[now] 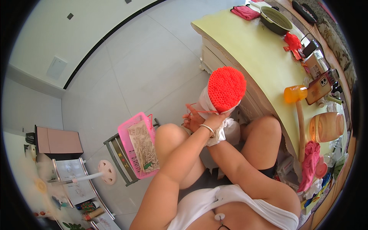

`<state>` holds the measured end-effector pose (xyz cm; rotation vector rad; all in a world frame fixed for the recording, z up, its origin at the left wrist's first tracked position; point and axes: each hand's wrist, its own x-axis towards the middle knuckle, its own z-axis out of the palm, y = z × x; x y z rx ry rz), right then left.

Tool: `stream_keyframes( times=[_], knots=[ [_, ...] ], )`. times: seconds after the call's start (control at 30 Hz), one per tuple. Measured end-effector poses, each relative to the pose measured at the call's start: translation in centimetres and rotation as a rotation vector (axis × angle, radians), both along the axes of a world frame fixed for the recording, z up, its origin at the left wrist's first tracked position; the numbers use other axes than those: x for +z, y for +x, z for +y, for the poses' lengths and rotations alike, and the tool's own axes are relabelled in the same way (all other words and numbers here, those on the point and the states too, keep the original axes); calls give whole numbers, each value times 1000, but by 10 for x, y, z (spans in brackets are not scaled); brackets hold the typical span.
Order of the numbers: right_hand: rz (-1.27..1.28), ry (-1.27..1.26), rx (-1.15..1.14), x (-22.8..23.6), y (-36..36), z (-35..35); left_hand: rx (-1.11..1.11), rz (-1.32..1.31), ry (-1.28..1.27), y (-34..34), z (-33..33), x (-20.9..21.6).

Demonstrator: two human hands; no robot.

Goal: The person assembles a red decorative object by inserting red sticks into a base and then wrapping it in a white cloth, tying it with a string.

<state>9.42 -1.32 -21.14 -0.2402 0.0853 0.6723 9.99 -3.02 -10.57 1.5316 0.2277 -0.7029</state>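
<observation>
A thick bundle of thin red tubes (227, 88), like drinking straws seen end-on, stands tilted between my knees in a white wrapper (206, 100). My forearms cross at the wrists. My left hand (219, 119), below a pale bangle, is closed against the near side of the wrapped bundle. My right hand (194, 119) comes out from under the left wrist at the bundle's left side. Its fingers are bent around a thin red string (203, 110) that runs across the wrapper. Crumpled white material (226, 130) hangs beneath the left hand; the bundle's lower part is hidden.
Left of my knee, a pink basket (133, 165) holding many small pale pieces rests on a green-grey stool (122, 163). To the right, a yellow-green tabletop (249, 48) carries an orange mallet (295, 94), a phone (318, 89), an amber jar (326, 127) and a green colander (276, 21).
</observation>
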Motion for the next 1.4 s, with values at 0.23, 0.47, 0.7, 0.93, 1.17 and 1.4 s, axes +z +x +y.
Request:
stream_keyframes(
  times=[0.23, 0.47, 0.7, 0.93, 1.17, 1.4],
  knots=[
    [203, -130, -26, -9, -28, -21, 87, 143, -163, -1, 3, 7],
    [439, -444, -155, -14, -65, -58, 172, 81, -306, -6, 4, 18],
    [248, -1105, 92, 22, -75, -109, 107, 182, -236, 0, 17, 3],
    [-324, -1581, 469, 113, -65, -166, 31, 144, -262, -2, 24, -1],
    [-643, -2360, 109, 102, -48, -167, 7, 280, -300, -8, 0, 7],
    [-696, -2424, 226, 116, -41, -166, -22, 105, -255, 9, 6, -54]
  ],
)
